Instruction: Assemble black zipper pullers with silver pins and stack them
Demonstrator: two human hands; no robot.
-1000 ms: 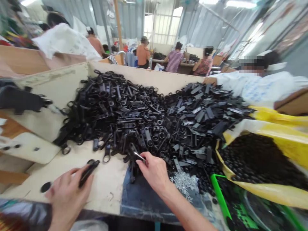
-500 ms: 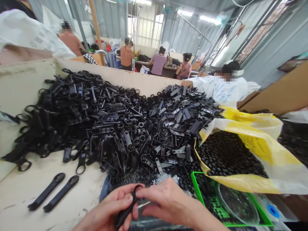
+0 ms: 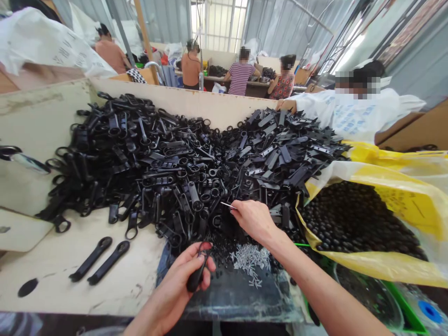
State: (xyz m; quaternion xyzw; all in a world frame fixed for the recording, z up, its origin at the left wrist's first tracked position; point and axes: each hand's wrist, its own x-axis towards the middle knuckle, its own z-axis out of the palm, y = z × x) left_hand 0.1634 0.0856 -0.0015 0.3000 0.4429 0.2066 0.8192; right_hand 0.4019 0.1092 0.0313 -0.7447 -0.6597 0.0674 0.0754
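My left hand (image 3: 180,275) is closed around a black plastic handle part (image 3: 196,276) with a ring at its upper end, held just above the front of the bench. My right hand (image 3: 254,219) reaches forward over the heap of black parts. Between its fingertips is a thin silvery metal tool (image 3: 228,205), pointing left; its exact kind does not show. Small silver pins (image 3: 250,259) lie in a pile on the dark mat (image 3: 241,296) below my right hand. To the left, two long black handle parts (image 3: 109,262) lie side by side on the board.
Ring-ended black parts (image 3: 140,140) heap up left and centre, flat black pieces (image 3: 290,149) at right. A yellow-white sack (image 3: 385,261) holds black balls. A green tray (image 3: 402,298) stands at the lower right. Behind the wooden partition (image 3: 217,103), several people sit working.
My right hand has moved up and forward, away from the handle part in my left hand, carrying the thin metal tool over the heap. The silver pins are more exposed. The view has shifted.
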